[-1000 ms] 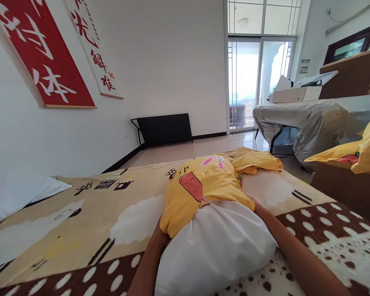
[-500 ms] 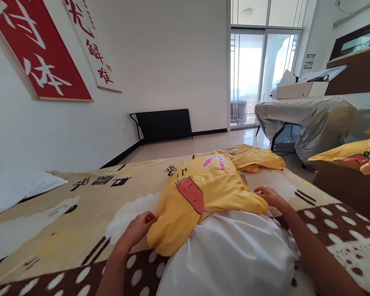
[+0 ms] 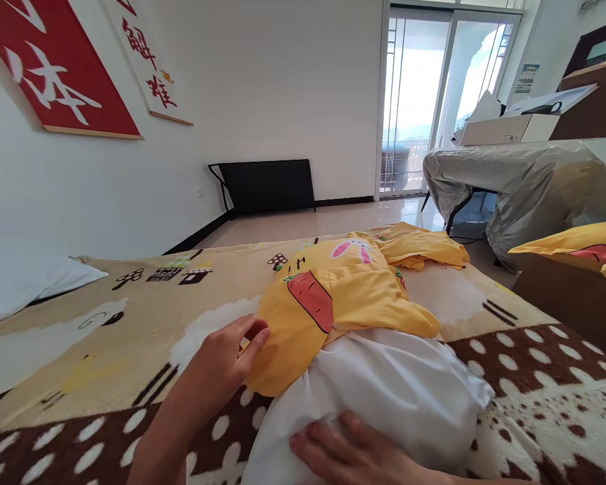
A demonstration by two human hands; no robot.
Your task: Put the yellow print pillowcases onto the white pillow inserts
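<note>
A white pillow (image 3: 384,397) lies on the patterned blanket (image 3: 106,337) in front of me, its far end inside a yellow pillowcase (image 3: 343,296) printed with a carrot and a rabbit. My left hand (image 3: 227,360) pinches the near left edge of the yellow pillowcase between thumb and fingers. My right hand (image 3: 348,451) lies flat on the near end of the white pillow, fingers stretched out and pressing on it.
A second white pillow (image 3: 25,283) sits at the far left of the bed. More yellow fabric (image 3: 424,246) lies at the bed's far edge. A cardboard box (image 3: 570,296) with yellow cloth stands at right, a covered table (image 3: 510,182) behind it.
My right hand came back from the pillowcase's right edge to the near end of the pillow. My left hand took hold of the pillowcase's left edge. The view tilted down.
</note>
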